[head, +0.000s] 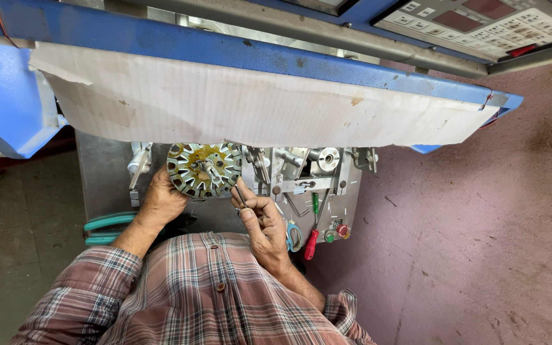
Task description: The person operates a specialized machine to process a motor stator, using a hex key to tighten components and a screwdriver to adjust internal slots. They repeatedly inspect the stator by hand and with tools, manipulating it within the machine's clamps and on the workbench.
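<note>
The left hand grips the round slotted brass-coloured metal stator disc at seven o'clock (mounted on the machine), while the right hand pinches a thin metal tool at four o'clock.

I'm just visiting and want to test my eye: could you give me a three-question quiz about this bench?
1. True or false: the left hand touches the round slotted metal core.
2. What does the right hand pinch: a) thin metal tool b) hammer c) cloth?
3. What colour is the handle of the screwdriver near the scissors?

Key: 1 true; 2 a; 3 red.
</note>
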